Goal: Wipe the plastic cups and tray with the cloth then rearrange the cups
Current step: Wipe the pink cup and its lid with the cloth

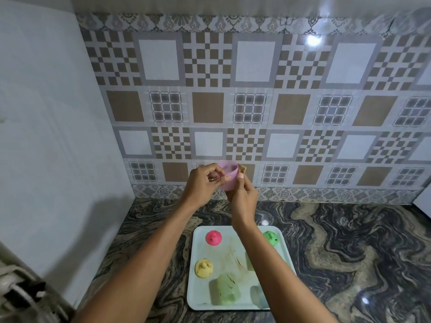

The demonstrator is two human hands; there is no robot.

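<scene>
I hold a pink plastic cup (228, 174) up in front of the tiled wall, above the counter. My left hand (205, 183) grips its left side with curled fingers. My right hand (243, 194) pinches a small brownish cloth (242, 169) against the cup's right rim. Below, a pale tray (200, 252) lies on the counter with smears on it. On the tray stand a red cup (213, 237), a yellow cup (203, 268), a green cup (271, 237) and a larger light green cup (227, 289), all upside down. My right forearm hides part of the tray.
The counter is dark marbled stone (349, 252). A patterned tile wall (256, 101) rises behind it and a plain white wall (46, 136) closes the left side. Some metal and white objects (16, 290) sit at the lower left edge.
</scene>
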